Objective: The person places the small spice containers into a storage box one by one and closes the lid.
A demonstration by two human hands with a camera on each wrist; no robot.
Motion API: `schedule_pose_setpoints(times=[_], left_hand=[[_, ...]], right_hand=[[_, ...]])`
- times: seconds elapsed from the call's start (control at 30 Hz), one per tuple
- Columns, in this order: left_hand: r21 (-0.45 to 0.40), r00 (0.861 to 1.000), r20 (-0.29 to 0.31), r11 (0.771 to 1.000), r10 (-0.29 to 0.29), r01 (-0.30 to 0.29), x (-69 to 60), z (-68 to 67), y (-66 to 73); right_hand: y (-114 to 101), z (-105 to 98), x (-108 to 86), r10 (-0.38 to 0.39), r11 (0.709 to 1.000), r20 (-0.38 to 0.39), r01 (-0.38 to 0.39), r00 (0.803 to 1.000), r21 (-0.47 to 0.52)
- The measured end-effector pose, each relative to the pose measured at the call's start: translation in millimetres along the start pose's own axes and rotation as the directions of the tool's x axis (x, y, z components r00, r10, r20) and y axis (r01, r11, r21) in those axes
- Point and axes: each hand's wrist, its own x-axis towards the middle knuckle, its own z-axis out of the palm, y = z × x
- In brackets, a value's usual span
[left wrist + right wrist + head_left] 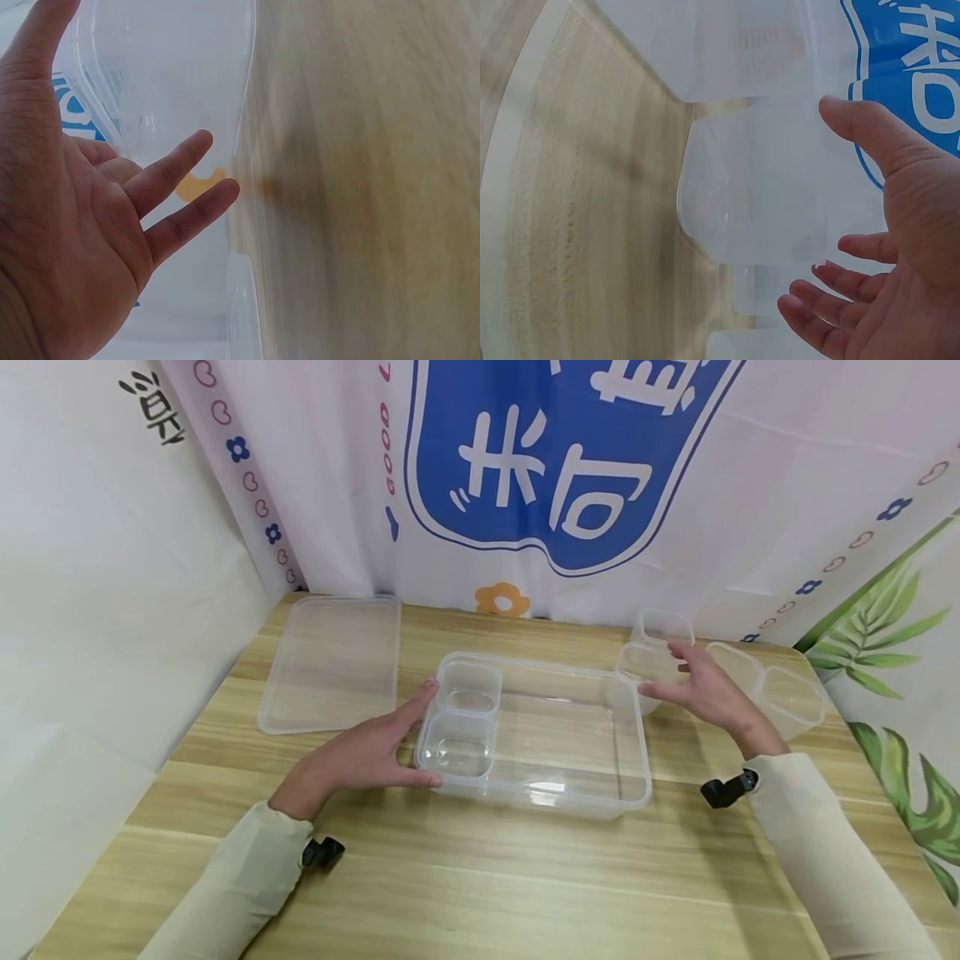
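A large clear plastic container stands mid-table. Two small clear tubs, a rear one and a front one, sit inside its left end. My left hand is at that end, fingers spread, index finger and thumb by the rim; in the left wrist view the fingers look fairly straight. Beyond the container's right side, my right hand reaches with thumb and fingers apart beside another small tub, one of two standing there. Whether it touches the tub I cannot tell.
A flat clear lid lies at the table's back left. Two more small tubs, one nearer the back and one further right, stand beyond my right hand. A printed curtain hangs along the table's back edge.
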Motion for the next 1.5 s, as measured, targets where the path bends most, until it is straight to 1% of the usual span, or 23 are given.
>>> schedule_pose_setpoints(times=[0.23, 0.43, 0.63, 0.83, 1.07, 1.27, 1.5], left_hand=[[0.012, 1.000, -0.001, 1.000, 0.003, -0.003, 0.9, 0.2, 0.7], [0.014, 1.000, 0.000, 1.000, 0.001, -0.001, 0.5, -0.2, 1.5], [0.012, 1.000, -0.001, 1.000, -0.003, 0.003, 0.3, -0.8, 2.2], [0.015, 1.000, -0.004, 1.000, 0.000, 0.000, 0.4, -0.3, 1.7], [0.020, 1.000, -0.008, 1.000, 0.006, -0.006, 0.3, 0.0, 1.3], [0.013, 1.000, -0.008, 1.000, 0.007, -0.006, 1.2, -0.2, 0.4], [0.012, 1.000, -0.008, 1.000, 0.006, -0.006, 1.0, 0.6, -0.7]], right_hand=[[5.5, 1.7, -0.3, 0.046, 0.999, 0.023, -0.046, 0.999, -0.011], [8.5, 3.3, 0.6, 0.040, 0.999, 0.022, -0.040, 0.999, -0.021], [10.2, 4.5, 0.0, 0.052, 0.998, 0.021, -0.051, 0.998, -0.031], [11.9, 5.2, 0.5, 0.046, 0.999, 0.009, -0.046, 0.999, -0.023], [12.4, 5.9, 1.9, 0.033, 0.999, -0.017, -0.033, 0.999, -0.042], [13.0, 5.4, 2.3, 0.035, 0.999, -0.031, -0.036, 0.999, -0.039], [11.8, -0.1, -1.0, 0.028, 0.999, -0.084, -0.031, 0.996, -0.034]])
